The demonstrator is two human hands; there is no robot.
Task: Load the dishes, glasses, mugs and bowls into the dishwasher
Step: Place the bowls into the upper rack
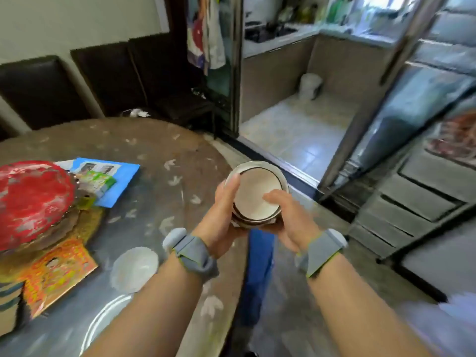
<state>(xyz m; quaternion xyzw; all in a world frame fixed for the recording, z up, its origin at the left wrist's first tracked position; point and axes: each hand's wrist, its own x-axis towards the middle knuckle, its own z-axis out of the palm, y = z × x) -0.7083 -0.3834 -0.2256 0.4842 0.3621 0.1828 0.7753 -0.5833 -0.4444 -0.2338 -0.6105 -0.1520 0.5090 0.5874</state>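
Both hands — left hand [223, 211], right hand [284, 219] — curl round a small stack of bowls [255, 195] held between them, with a plate [103, 323] left of the left forearm on the table [159, 148] — no dishwasher in view, so loading seems barely begun.

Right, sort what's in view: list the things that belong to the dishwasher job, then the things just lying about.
Belongs to the job:
- stack of bowls, held by left hand and right hand
- white plate on the table

Lying about:
- red cover
- blue booklet
- orange leaflet
- dark chairs
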